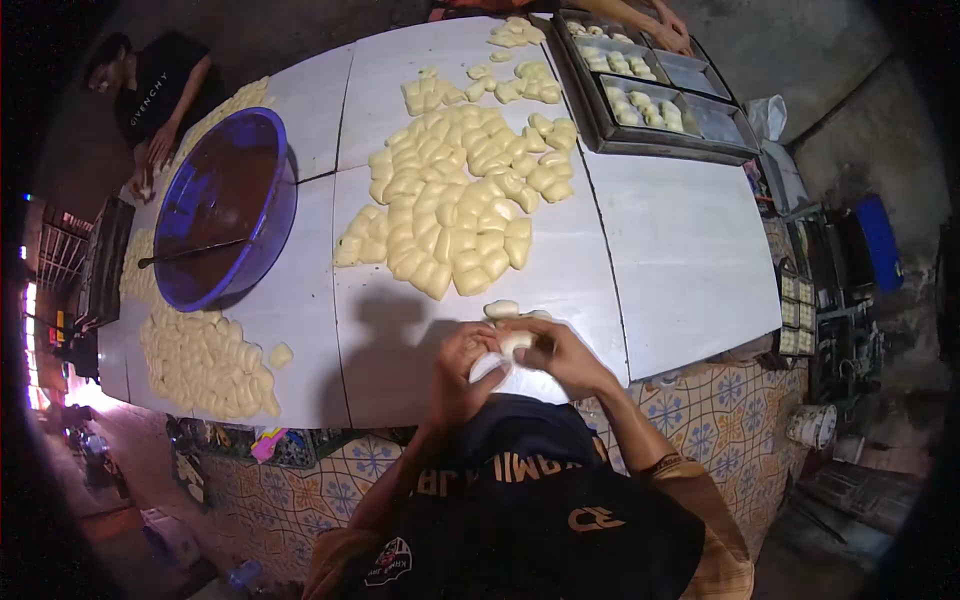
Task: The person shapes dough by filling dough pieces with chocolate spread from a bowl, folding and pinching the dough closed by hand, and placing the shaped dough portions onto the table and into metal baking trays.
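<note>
At the near edge of the white table (690,290), both my hands meet around a small piece of pale dough (517,343). My right hand (568,358) grips it from the right with bent fingers and thumb. The curled fingers of my left hand (462,366) press in from the other side. Just beyond my fingertips lies another dough piece (502,309). Farther out spreads a large patch of cut dough pieces (450,205), packed closely together. A white shape under my left fingers is too bright to make out.
A blue basin (280,215) with brown filling and a dark-handled utensil stands at the left, near more dough pieces (205,365). Dark baking trays (715,125) with shaped dough sit at the far right, a co-worker's hands (672,35) over them. Another person (165,95) works at the far left.
</note>
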Action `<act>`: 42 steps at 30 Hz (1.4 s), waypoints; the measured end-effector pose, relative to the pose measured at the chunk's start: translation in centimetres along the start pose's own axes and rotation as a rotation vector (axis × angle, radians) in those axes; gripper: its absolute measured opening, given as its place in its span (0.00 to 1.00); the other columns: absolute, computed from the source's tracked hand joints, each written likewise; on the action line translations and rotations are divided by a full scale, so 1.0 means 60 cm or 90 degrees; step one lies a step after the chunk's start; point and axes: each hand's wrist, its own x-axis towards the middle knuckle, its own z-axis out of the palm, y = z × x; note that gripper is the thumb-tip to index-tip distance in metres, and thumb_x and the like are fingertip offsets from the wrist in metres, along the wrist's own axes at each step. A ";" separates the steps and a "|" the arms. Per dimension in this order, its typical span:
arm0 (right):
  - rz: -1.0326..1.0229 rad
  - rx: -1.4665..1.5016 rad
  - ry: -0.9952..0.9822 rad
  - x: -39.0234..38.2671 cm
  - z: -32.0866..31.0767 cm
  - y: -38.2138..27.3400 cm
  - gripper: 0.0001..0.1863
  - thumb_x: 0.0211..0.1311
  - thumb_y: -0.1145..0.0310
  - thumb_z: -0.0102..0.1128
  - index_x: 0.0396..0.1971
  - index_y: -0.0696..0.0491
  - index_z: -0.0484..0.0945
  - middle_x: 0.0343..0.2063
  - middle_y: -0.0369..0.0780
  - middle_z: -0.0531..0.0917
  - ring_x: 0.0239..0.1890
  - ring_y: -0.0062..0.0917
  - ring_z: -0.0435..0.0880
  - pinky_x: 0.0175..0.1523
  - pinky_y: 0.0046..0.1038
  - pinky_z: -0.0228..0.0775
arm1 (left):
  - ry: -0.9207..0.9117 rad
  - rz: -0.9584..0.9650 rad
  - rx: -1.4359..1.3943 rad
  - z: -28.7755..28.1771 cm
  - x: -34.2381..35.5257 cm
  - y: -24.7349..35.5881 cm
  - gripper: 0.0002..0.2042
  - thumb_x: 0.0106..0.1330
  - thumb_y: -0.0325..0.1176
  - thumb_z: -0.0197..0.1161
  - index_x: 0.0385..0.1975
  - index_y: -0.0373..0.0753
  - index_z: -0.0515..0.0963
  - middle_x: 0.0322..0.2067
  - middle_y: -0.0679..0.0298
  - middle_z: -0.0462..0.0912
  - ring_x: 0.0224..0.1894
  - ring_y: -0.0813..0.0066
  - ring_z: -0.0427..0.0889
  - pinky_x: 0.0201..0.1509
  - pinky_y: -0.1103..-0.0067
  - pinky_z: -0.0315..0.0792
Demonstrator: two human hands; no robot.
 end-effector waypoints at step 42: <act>-0.130 -0.262 0.674 0.021 -0.146 0.001 0.12 0.63 0.73 0.53 0.44 0.62 0.75 0.40 0.43 0.78 0.40 0.28 0.79 0.46 0.25 0.71 | 0.012 -0.140 -0.252 -0.062 0.021 -0.068 0.18 0.66 0.34 0.59 0.52 0.33 0.67 0.34 0.57 0.81 0.35 0.68 0.82 0.44 0.74 0.74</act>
